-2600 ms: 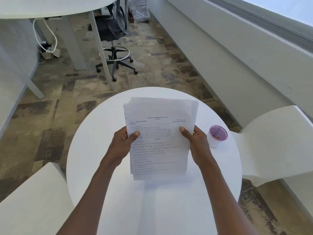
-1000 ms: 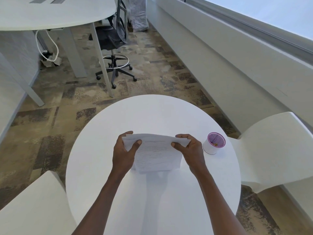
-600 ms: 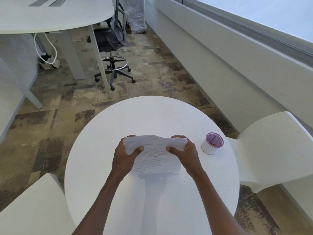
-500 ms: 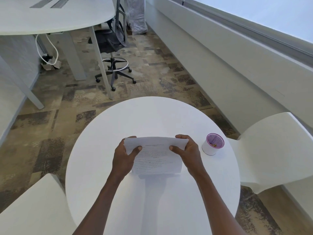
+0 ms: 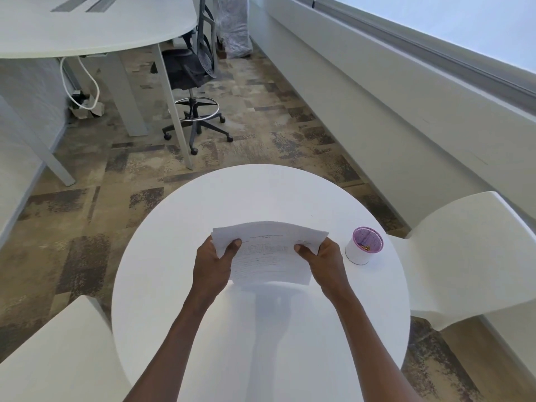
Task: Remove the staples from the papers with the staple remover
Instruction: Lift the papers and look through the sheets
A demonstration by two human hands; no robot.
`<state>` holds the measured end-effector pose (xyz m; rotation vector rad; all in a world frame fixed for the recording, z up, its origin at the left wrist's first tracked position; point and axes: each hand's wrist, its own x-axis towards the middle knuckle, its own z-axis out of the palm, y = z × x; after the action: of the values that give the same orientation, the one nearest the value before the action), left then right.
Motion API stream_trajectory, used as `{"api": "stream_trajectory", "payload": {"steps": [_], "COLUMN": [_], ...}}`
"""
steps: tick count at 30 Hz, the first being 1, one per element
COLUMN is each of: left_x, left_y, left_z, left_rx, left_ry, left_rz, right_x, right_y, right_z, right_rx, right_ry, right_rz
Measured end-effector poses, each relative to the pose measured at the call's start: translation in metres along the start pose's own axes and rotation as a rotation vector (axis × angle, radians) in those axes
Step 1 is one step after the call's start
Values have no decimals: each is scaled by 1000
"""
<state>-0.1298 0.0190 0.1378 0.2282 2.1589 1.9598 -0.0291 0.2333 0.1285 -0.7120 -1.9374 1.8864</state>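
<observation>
Thumbs pressed on top of the papers [image 5: 269, 253], the other fingers curled out of sight beneath. Left hand [image 5: 213, 266] gripping the stack's left edge, thumb pointing in toward the printed text; right hand [image 5: 324, 264] gripping the right edge in mirror fashion. Both closed on the sheets, neither free. Stack held low over the round white table [image 5: 203, 204], near the middle, far edge bowed up slightly and several sheet edges showing there; near edge down at the tabletop, though contact hard to confirm. Printed side up, text too small to read. No staple made out at either far corner. No staple remover anywhere in view, on the table or in a hand. Just right of the right hand, apart from it, a small white cup [image 5: 362, 249] with a purple inside and a few small yellowish bits at the bottom, possibly pulled staples, too small to be sure. White chairs near left and right, a desk and a dark office chair [image 5: 193, 71] far off on the patterned carpet. Step in hand, by judgement: squaring or setting down the stack, either ahead of the staple work or with it done. Next move calls for laying the papers flat, freeing one hand, and finding the remover before any staple can be lifted.
</observation>
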Motion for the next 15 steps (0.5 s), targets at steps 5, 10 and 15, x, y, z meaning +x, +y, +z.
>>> {"api": "stream_trajectory", "payload": {"steps": [5,10,15], "left_x": [-10,-8,7], "left_y": [-25,-25,-13], "left_z": [1,1,-8], "left_rx": [130,143,-100], "left_ry": [-38,15,155], "left_rz": [-89,-93,-114], "right_x": [-10,-3,5], "right_y": [29,29,30], "right_z": [4,2,-16], "right_rx": [-60,-139,-322], "right_ry": [-3,1,-13], "right_rz": [103,78,57]}}
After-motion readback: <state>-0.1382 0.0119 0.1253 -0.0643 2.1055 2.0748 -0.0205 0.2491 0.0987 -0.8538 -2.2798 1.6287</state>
